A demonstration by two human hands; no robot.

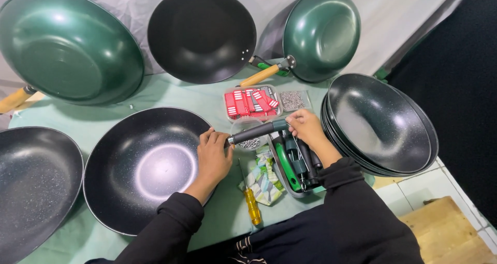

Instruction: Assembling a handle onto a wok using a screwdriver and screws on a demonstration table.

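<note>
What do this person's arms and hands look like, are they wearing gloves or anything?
No gloves: the left hand and the right hand are both bare, with no rings or watch that I can make out. Both arms are covered to the wrist by long black sleeves of soft, slightly bunched fabric, the left sleeve and the right sleeve alike. No markings show on them.

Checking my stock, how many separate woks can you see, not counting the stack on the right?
5: green one far left, black one top centre, green one top right, black one at left edge, black one by the left hand. Others may sit off-frame.
</note>
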